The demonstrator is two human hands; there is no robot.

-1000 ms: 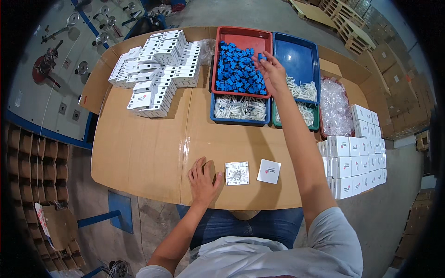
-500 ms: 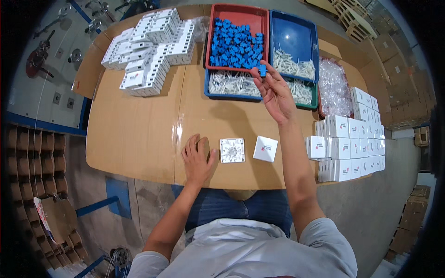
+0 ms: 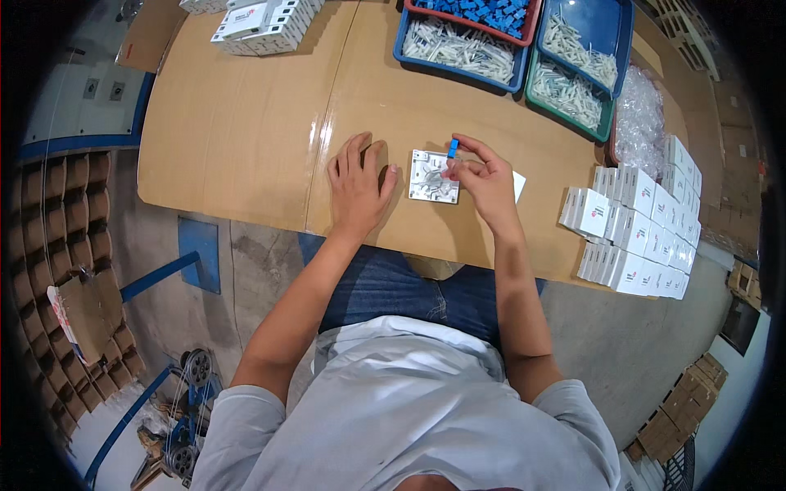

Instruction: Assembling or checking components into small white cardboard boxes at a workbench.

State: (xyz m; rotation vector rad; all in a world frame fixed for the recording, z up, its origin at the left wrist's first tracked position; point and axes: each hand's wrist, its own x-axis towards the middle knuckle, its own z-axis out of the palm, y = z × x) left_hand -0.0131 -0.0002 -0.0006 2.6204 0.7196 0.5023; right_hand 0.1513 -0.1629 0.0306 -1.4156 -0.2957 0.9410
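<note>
A small blue plastic part (image 3: 453,148) is pinched between the fingers and thumb of my right hand (image 3: 490,182), just above the right edge of an open white square housing (image 3: 432,187). The housing lies on the cardboard-covered table with its inside facing up. Partly behind my right hand is a white square cover (image 3: 518,185). My left hand (image 3: 358,187) rests palm down on the table, left of the housing, holding nothing, with its fingers apart.
Trays stand at the back: a red one of blue parts (image 3: 491,11), and blue and green ones of white plugs (image 3: 458,51). Bagged clear plastic (image 3: 640,114) lies beside them. White boxes (image 3: 639,214) are stacked at right; more white units (image 3: 266,29) sit back left.
My right hand has come back from the trays to the housing, carrying the blue part. The view has tilted down, and my left hand stays beside the housing.
</note>
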